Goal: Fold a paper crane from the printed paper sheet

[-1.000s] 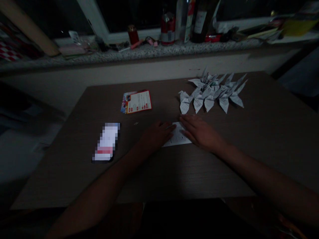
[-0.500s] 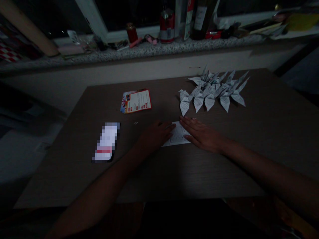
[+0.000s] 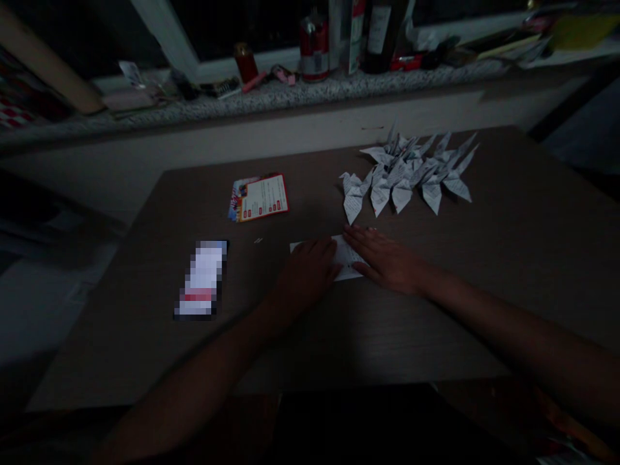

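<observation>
Right grip on paper, cranes beyond, phone aside

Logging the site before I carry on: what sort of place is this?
Probably a room in a home, though the dim light leaves some doubt: a table stands near a windowsill that is cluttered with everyday things, among them a dark bottle with a pale label.

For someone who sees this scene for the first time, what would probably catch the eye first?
Probably the phone, its bright screen standing out on the left of the dark table. Then the folded paper birds, crowded right of centre towards the far edge. Nearer the person, the left hand and right hand rest on printed paper.
</observation>
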Demonstrator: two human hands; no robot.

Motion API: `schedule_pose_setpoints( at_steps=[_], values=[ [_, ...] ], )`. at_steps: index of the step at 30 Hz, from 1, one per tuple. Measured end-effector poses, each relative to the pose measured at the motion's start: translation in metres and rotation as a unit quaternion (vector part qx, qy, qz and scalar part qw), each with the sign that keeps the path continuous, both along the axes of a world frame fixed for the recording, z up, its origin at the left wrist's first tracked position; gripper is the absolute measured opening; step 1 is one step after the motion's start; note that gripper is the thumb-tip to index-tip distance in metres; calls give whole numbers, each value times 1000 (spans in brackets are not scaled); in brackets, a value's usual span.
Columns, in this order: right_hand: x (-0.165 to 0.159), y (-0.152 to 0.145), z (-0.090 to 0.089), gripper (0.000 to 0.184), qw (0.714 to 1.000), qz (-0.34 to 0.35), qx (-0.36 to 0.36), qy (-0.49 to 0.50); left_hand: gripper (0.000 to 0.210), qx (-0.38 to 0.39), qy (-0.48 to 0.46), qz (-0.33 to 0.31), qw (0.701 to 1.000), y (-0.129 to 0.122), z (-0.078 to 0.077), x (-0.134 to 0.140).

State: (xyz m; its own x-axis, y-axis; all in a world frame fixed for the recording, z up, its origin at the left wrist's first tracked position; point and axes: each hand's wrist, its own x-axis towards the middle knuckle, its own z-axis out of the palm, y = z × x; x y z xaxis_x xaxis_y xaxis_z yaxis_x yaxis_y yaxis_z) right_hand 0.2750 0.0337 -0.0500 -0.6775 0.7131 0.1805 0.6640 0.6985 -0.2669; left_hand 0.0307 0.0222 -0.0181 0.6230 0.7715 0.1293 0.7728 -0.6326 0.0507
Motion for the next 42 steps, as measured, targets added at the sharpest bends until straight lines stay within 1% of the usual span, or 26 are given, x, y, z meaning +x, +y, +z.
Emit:
schedule_pose_setpoints(
  at_steps=[4, 9, 13, 18, 21, 26, 30, 35, 40, 42],
  values=[
    [-5, -2, 1, 65, 1000, -17, -11, 6, 44, 8, -10, -2, 1000, -3, -6, 1],
    [-9, -4, -2, 71, 999, -32, -1, -1, 50, 15, -23, 8, 1000, -5, -13, -1],
    [-8, -4, -2, 74, 1000, -27, 3, -9, 60, 12, -48, 11, 999, -8, -13, 1],
    [-6, -4, -1, 79, 1000, -19, 5, -3, 61, 0, -59, 18, 998, -10, -11, 2],
    [2, -5, -3, 81, 1000, -11, 4, 9, 63, -1, -56, 19, 998, -11, -12, 1],
    [28, -14, -2, 77, 1000, -19, 4, -3, 63, -16, -46, 22, 999, -11, -12, 1],
    [45, -24, 0, 70, 999, -46, -9, -17, 63, -20, -41, 18, 999, -10, -12, 1],
    [60, -26, 2, 66, 998, -39, -41, -18, 62, -11, -37, 21, 999, -9, -13, 1],
    [71, -26, 11, 62, 996, -37, -75, -8, 62, -8, -37, 24, 999, -10, -13, 2],
    [65, -27, 18, 59, 996, -62, -70, 7, 62, -12, -37, 24, 999, -10, -12, 2]
  ],
)
